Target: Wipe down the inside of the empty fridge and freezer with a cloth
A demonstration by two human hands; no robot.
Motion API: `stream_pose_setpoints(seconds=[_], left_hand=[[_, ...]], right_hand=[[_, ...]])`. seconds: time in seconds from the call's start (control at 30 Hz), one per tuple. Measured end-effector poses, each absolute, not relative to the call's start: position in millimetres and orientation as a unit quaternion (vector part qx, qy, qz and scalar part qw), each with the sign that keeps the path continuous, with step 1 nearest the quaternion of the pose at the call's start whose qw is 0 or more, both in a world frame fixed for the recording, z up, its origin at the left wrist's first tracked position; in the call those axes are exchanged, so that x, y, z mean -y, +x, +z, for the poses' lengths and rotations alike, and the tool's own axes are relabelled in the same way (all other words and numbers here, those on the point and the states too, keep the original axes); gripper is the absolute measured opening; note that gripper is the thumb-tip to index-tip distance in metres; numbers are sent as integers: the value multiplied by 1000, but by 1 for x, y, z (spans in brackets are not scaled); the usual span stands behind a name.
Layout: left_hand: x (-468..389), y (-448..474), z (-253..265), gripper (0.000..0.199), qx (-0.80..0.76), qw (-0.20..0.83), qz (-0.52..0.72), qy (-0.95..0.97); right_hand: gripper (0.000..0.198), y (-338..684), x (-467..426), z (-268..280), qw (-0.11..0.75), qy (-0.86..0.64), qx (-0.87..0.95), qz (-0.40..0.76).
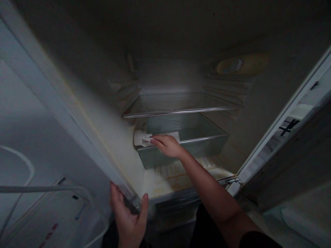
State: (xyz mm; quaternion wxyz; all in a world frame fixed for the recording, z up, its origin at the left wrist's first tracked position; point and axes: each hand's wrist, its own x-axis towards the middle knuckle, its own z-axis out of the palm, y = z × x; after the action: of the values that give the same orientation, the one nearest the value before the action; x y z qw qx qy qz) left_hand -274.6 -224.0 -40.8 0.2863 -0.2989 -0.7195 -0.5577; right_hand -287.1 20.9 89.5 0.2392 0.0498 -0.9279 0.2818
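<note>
A refrigerator stands before me with its door open. Inside its cabinet, my right hand (167, 144) is closed on a crumpled white paper towel (142, 137) with a jagged edge. This hand is at the left front rim of a clear crisper drawer (178, 150), and the towel lies over that rim. My left hand (130, 218) is low by the cabinet's left front edge (103, 156), with thumb and fingers apart and nothing in it. Its fingertips reach that edge; the exact contact is hard to make out in the dim light.
Above the drawer sits a glass shelf (165, 101) with a metal front trim (181, 112). A yellowish lamp cover (241, 64) is on the right inner wall. The stained cabinet floor (170, 186) lies below. A white cable (43, 188) runs across at left.
</note>
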Motion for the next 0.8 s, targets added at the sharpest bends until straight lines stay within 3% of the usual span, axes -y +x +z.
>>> stream_pose_setpoints(seconds=[0.07,0.13,0.2,0.27,0.33,0.4,0.5,0.7,0.8], left_hand=[[230,-258,-36,79,698,409,-421,-411],[231,-247,-30,76,662,450,-319,-508],[225,-242,-22,82,667,402,-325,-537],[215,-240,-14,90,709,313,-389,-498],[203,-239,-7,84,741,220,-434,-463],[193,-237,-4,65,748,154,-440,-473],[181,-235,-6,42,728,134,-412,-532],[161,-234,-17,38,703,71,-413,-574],[160,-230,-20,47,698,42,-398,-594]], right_hand=[[54,-270,-12,73,312,21,851,422],[63,-249,7,48,380,-34,724,575],[64,-226,33,20,399,-94,584,701],[61,-204,57,-9,367,-120,497,777],[51,-185,73,-34,316,-99,451,829],[44,-170,79,-54,270,-71,415,866],[44,-153,75,-72,259,-93,398,875],[50,-137,77,-85,299,-180,508,788],[56,-134,83,-96,306,-213,492,787]])
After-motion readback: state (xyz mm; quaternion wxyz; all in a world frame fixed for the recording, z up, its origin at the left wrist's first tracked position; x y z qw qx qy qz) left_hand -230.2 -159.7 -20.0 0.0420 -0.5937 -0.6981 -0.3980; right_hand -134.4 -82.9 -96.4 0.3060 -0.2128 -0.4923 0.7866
